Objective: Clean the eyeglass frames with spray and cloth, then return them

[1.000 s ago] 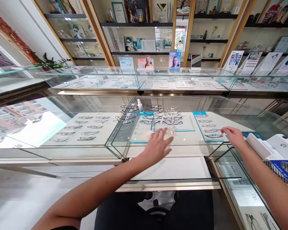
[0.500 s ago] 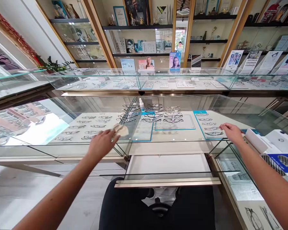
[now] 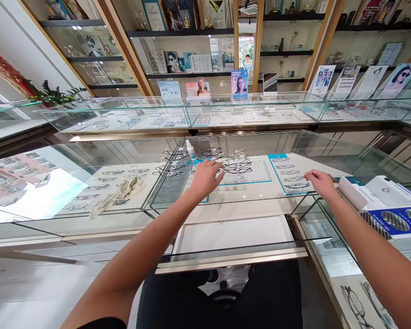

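My left hand (image 3: pixel 206 179) is over the glass counter top, in front of the rows of eyeglasses (image 3: pixel 238 167), with fingers stretched out and thumb apart, nothing in it. A crumpled beige cloth (image 3: pixel 121 195) lies on the counter to its left. Behind my left hand stands a small white spray bottle (image 3: pixel 191 149). My right hand (image 3: pixel 319 183) is held low over the right part of the counter, fingertips pinched together. Anything between those fingertips is too small to make out. Left of them, a column of eyeglasses (image 3: pixel 292 172) shows on a blue-edged white sheet.
White and blue boxes (image 3: pixel 393 214) sit on the right counter beside my right forearm. An open white drawer (image 3: pixel 233 235) juts out over my lap. More eyeglasses (image 3: pixel 354 301) lie in the case at lower right. A long glass showcase (image 3: pixel 246 103) runs behind.
My left hand has let go of the cloth, which now lies spread on the left counter, and has moved right toward the eyeglasses. My right hand stays pinched. The view has shifted slightly.
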Tool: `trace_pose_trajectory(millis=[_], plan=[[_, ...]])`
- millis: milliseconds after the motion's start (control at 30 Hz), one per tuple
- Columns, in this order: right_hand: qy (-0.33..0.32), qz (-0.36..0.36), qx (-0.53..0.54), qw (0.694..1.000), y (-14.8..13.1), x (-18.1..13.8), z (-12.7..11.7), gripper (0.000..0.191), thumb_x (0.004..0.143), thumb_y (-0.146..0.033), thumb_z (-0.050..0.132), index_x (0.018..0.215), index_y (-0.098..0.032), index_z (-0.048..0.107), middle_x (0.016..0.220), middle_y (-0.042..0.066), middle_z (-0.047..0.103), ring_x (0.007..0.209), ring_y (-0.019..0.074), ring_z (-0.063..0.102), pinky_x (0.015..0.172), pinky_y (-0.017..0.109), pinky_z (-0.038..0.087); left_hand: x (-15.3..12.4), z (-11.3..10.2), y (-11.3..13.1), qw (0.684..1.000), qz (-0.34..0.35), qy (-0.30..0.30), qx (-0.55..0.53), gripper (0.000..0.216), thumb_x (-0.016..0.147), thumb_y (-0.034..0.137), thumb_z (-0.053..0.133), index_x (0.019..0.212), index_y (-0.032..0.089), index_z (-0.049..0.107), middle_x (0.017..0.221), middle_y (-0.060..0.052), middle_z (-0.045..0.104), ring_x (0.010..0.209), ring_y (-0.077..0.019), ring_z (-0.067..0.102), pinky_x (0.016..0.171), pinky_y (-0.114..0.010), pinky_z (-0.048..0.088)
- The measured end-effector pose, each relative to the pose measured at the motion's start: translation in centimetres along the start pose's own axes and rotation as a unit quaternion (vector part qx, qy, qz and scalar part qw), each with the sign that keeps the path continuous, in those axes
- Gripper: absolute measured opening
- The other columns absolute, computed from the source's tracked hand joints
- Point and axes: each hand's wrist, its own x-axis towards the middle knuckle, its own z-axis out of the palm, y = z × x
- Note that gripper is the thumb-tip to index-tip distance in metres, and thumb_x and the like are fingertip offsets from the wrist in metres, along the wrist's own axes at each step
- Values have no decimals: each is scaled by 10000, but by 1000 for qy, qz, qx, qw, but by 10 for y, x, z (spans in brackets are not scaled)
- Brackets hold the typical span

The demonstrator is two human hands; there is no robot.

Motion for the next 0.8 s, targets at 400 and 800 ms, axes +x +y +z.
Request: trace_pose_trajectory(millis=[400, 800], plan=[[-20, 11, 33, 999, 2, 3, 1, 300, 872, -481, 621, 759, -233, 746, 919, 61, 815, 856, 248, 657, 755, 364, 433, 47, 55, 33, 999, 21, -19, 29, 307, 1079, 271, 512, 1105, 177, 802, 1112, -161, 760, 1129, -357, 635, 923, -474, 447], [-20, 11, 22, 1000, -1, 2, 1, 308, 882, -487, 615, 797, -229, 762, 883, 47, 795, 804, 228, 634, 729, 353, 420, 0, 23, 82, 989, 117, -22, -92, 229, 1071, 310, 535, 1030, 200, 732, 1002, -102, 756, 1019, -298, 645, 910, -439, 457]])
